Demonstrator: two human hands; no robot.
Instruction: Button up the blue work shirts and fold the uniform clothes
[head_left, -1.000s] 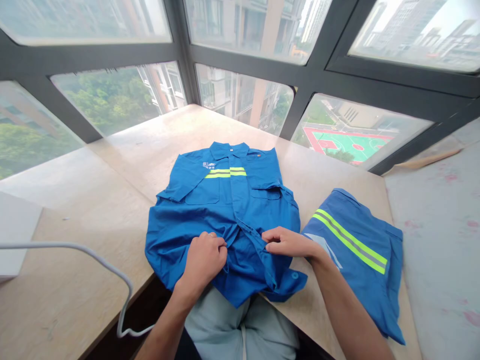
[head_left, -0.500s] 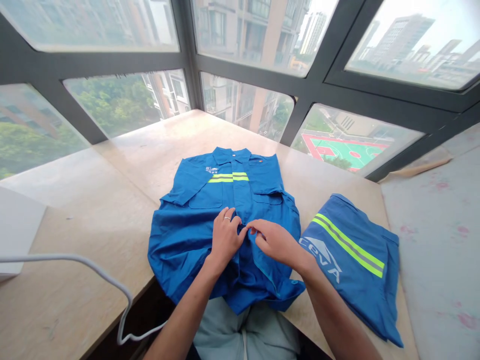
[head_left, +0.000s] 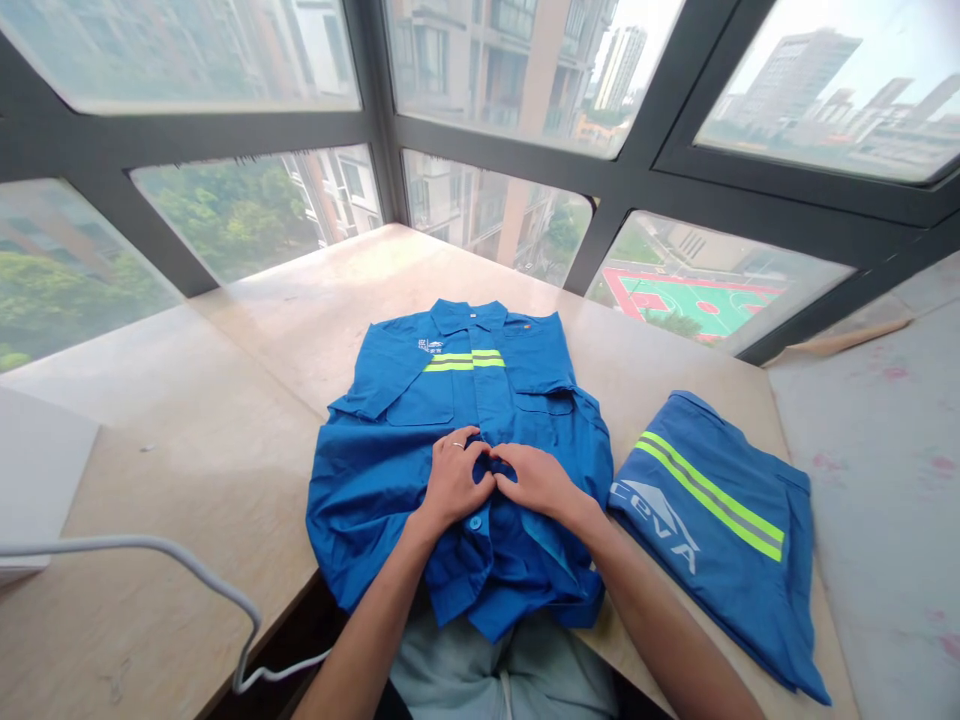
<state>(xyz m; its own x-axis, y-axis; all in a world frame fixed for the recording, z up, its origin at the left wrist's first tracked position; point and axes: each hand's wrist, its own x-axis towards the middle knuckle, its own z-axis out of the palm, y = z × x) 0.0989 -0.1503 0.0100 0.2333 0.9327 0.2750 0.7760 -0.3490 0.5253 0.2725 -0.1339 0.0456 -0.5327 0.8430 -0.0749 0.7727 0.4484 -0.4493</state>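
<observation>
Fabric fills the middle of your view: a bright blue short-sleeved work shirt [head_left: 450, 440] with a yellow-green reflective stripe across the chest lies face up on the pale wooden tabletop [head_left: 225, 420], collar toward the windows and hem hanging over the near edge above your lap. Your left hand [head_left: 455, 480], a ring on one finger, rests on the shirt's front placket with its fingers curled and pinching the cloth. Your right hand [head_left: 534, 480] sits just beside it on the same placket, fingertips bent in and gripping the fabric, so the two hands meet at the shirt's centre line. A blue button shows on the shirt just below your left hand. To the right of the shirt, close to its side seam, lies a second folded blue garment [head_left: 720, 530] with twin yellow-green reflective stripes and pale lettering. To the left of the shirt, well apart from it, a white cable [head_left: 187, 555] curves across the tabletop and drops over the near edge, and the corner of a white box [head_left: 34, 480] sits farther left.
</observation>
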